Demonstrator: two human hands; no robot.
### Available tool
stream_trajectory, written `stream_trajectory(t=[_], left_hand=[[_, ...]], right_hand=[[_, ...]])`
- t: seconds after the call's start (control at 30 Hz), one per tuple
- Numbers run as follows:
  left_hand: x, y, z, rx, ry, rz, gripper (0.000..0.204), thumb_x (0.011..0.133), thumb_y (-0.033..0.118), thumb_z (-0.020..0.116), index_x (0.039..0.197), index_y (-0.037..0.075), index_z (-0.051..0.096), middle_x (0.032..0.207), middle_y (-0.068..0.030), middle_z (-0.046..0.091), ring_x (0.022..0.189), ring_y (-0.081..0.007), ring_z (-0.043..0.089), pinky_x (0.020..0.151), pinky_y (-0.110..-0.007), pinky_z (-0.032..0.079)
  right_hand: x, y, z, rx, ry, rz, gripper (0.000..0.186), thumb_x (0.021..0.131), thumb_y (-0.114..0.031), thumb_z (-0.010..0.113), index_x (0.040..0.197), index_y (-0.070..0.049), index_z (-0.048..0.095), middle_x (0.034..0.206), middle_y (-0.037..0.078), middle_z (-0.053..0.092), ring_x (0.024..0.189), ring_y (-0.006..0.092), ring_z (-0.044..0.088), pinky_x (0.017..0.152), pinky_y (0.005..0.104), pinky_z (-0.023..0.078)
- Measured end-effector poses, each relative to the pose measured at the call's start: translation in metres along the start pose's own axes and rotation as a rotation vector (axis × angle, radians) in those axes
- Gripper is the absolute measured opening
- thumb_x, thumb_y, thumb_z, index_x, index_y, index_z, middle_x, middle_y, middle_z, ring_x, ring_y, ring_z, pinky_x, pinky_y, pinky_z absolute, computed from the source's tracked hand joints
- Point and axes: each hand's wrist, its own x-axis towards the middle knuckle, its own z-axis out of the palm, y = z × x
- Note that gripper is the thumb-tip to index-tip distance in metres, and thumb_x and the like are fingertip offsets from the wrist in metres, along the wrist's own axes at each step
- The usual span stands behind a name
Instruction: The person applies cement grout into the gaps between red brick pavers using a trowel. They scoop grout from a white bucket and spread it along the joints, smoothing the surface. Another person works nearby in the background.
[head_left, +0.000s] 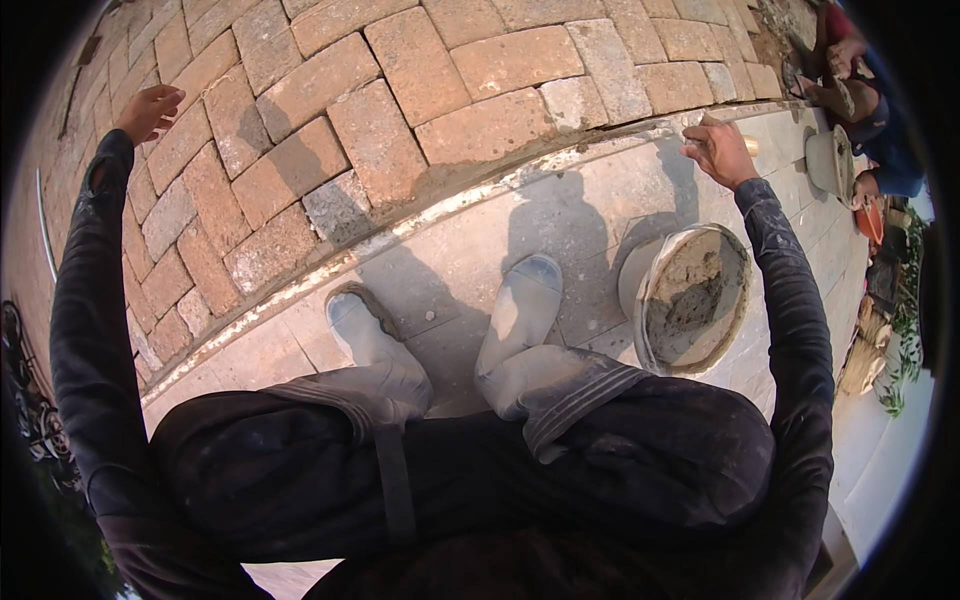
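My left hand (152, 112) is over the paving at the left, its fingers apart and loosely bent, holding nothing. My right hand (722, 152) is closed above the line where bricks meet tiles. A pale wooden handle (750, 145) sticks out behind its fingers; the rest of that tool is mostly hidden. Reddish brick pavers (385, 140) lie in a woven pattern ahead of me. Along their edge runs a strip of pale mortar (400, 235). A round bucket (632, 285) stands below my right hand, with wet grey mortar (690, 275) inside.
My boots (520, 305) rest on grey tiles (590, 255). At the far right another person (875, 130) crouches by a second bucket (828, 162) and an orange bowl (870, 222). Green plants (905, 350) grow beside a pale wall. A bicycle-like dark object (35, 400) shows at the left edge.
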Motion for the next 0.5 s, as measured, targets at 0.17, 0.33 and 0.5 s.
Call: stream_trajectory(t=[0.17,0.33,0.5], left_hand=[[-0.001,0.002,0.0,-0.018,0.005,-0.003,0.049,0.095,0.055,0.065,0.124,0.016,0.066,0.098,0.0009,0.064,0.076,-0.0099,0.062,0.061,-0.029,0.047],[0.001,0.004,-0.001,-0.018,0.002,0.032,0.049,0.095,0.055,0.065,0.125,0.016,0.065,0.098,0.0006,0.064,0.075,-0.0097,0.061,0.061,-0.028,0.047],[-0.001,0.011,-0.006,-0.012,0.014,0.032,0.051,0.095,0.055,0.065,0.128,0.016,0.065,0.097,0.0015,0.064,0.074,-0.0085,0.061,0.059,-0.027,0.045]], right_hand=[[0.01,-0.024,0.009,-0.102,-0.056,0.036,0.03,0.086,-0.034,0.076,0.105,-0.011,0.076,0.096,0.014,0.07,0.095,0.0331,0.066,0.091,0.0456,0.043],[0.021,-0.026,-0.004,-0.168,0.03,0.012,0.027,0.086,-0.033,0.075,0.104,-0.013,0.077,0.092,0.013,0.069,0.096,0.0306,0.065,0.09,0.046,0.043],[0.016,-0.029,-0.029,-0.193,0.029,0.061,0.023,0.084,-0.03,0.077,0.1,-0.013,0.078,0.091,0.011,0.069,0.094,0.029,0.065,0.089,0.0448,0.042]])
